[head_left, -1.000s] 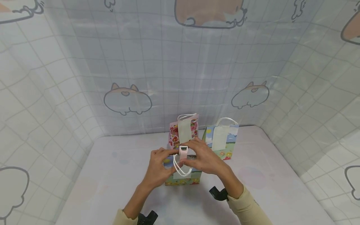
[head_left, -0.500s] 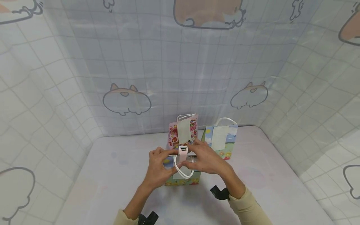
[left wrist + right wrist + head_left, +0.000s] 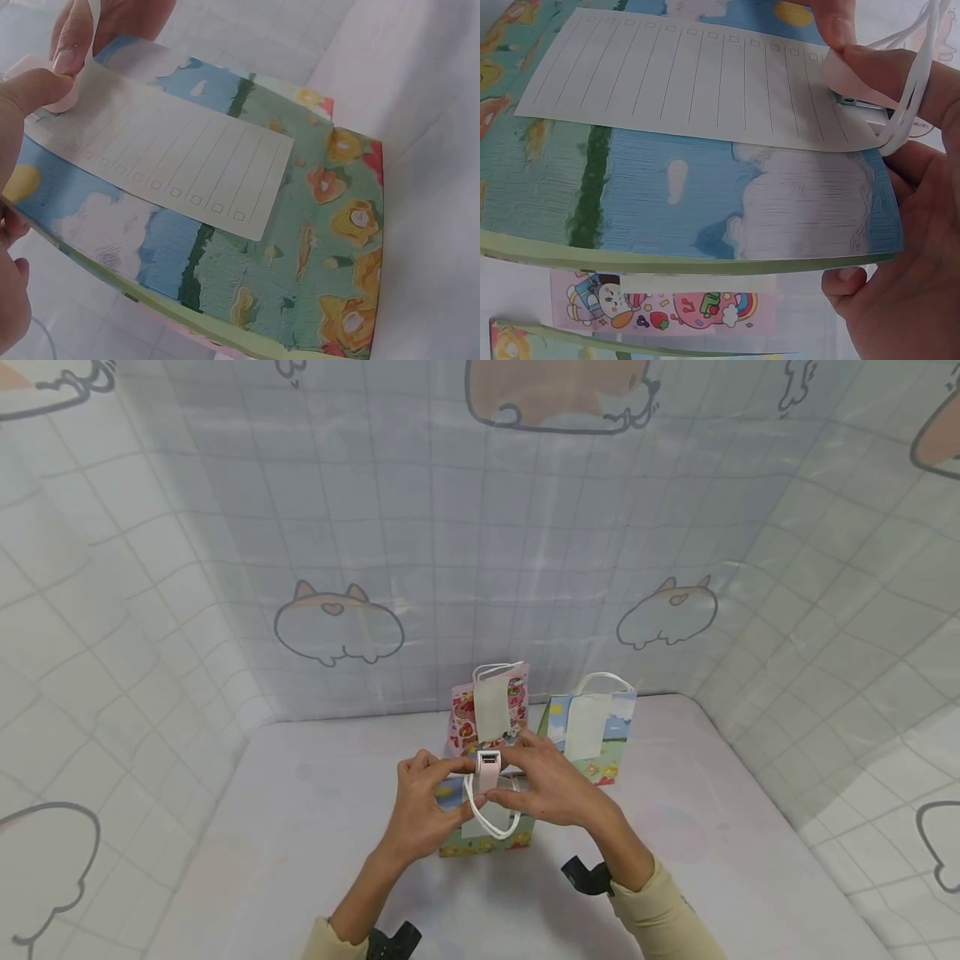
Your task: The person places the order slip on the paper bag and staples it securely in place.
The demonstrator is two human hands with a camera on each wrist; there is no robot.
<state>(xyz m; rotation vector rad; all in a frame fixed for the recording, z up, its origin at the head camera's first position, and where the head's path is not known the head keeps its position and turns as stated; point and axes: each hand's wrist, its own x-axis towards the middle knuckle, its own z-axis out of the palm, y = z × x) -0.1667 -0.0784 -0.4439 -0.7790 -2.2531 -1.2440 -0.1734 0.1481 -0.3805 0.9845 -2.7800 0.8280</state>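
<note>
A small pink-and-white stapler (image 3: 489, 770) sits at the top edge of the nearest gift bag (image 3: 452, 843), over a lined paper slip (image 3: 176, 154) with checkboxes. My left hand (image 3: 422, 810) and right hand (image 3: 553, 781) pinch the stapler from both sides, thumbs toward me and index fingers at its far end. In the right wrist view, both thumbs meet on the pink stapler body (image 3: 859, 84). Other fingers reach behind the bag, partly hidden. The bag's white cord handle (image 3: 501, 833) loops down in front of the slip, under the thumbs.
Behind stand a pink patterned gift bag (image 3: 462, 714) and another blue-and-green landscape bag (image 3: 615, 739), each with a pale slip on its front and white cord handles. The white table (image 3: 322, 810) meets a grid-patterned curtain (image 3: 480, 552) at the back.
The white handle loop has sunk slightly lower and to the right. Both hands have kept nearly the same place on the stapler.
</note>
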